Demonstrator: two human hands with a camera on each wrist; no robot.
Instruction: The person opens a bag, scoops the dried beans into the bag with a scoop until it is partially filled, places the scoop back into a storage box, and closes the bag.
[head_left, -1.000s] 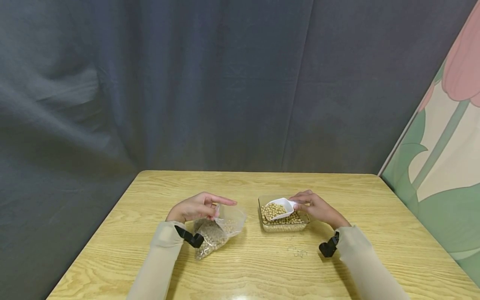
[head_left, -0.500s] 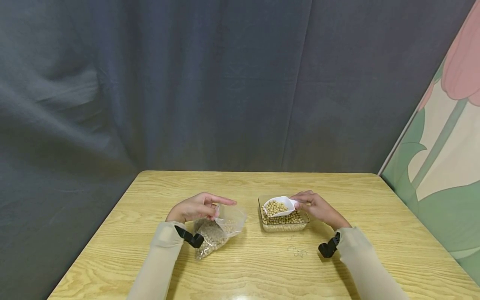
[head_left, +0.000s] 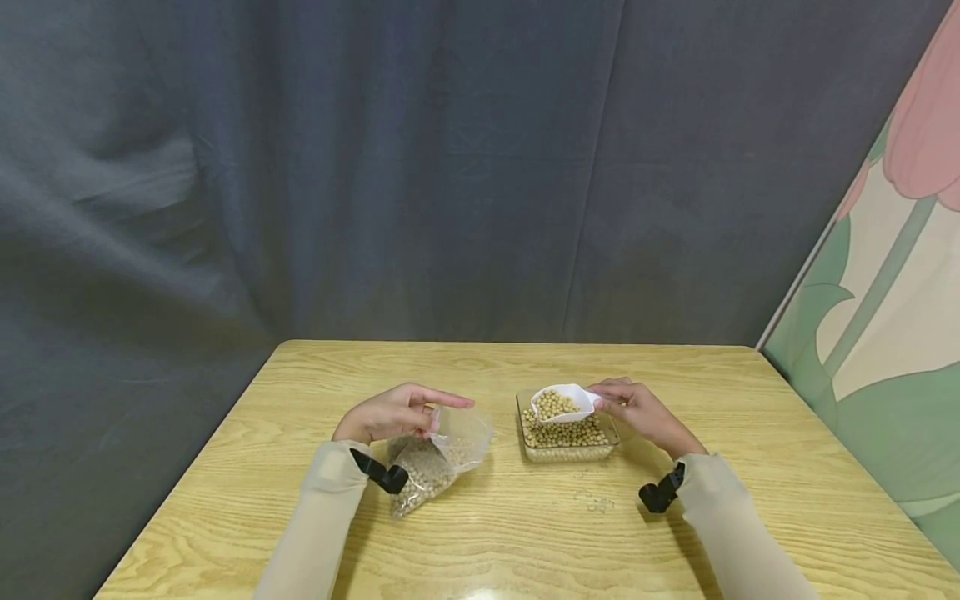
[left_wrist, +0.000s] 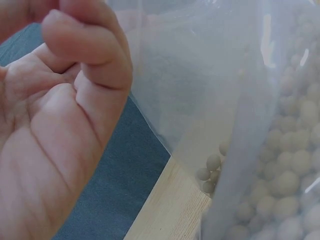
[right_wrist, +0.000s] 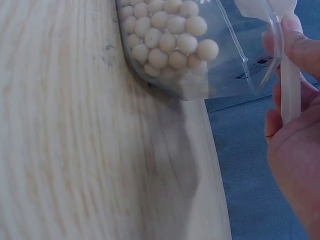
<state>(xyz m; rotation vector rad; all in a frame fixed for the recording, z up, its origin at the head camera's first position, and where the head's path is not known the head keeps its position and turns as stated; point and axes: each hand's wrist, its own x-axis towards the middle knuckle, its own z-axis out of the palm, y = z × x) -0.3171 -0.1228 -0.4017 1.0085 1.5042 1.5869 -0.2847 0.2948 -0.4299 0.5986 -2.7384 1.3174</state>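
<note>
My left hand pinches the mouth edge of a clear plastic bag, which leans on the table with pale round soybeans inside. A few beans sit in the bag's near fold in the left wrist view. The right hand grips the handle of a white scoop, tilted and heaped with soybeans. That scoop hangs over a clear rectangular container, where more soybeans lie. Part of the container's far side is hidden behind the scoop.
Both things stand on a light wood table. Small faint marks show on the wood in front of the container. A dark curtain hangs behind the table, and a wall with painted flowers is at the right.
The right hand has raised the loaded scoop up out of the beans and slightly to the right, leveling it somewhat. The left hand and the bag have stayed in place.
</note>
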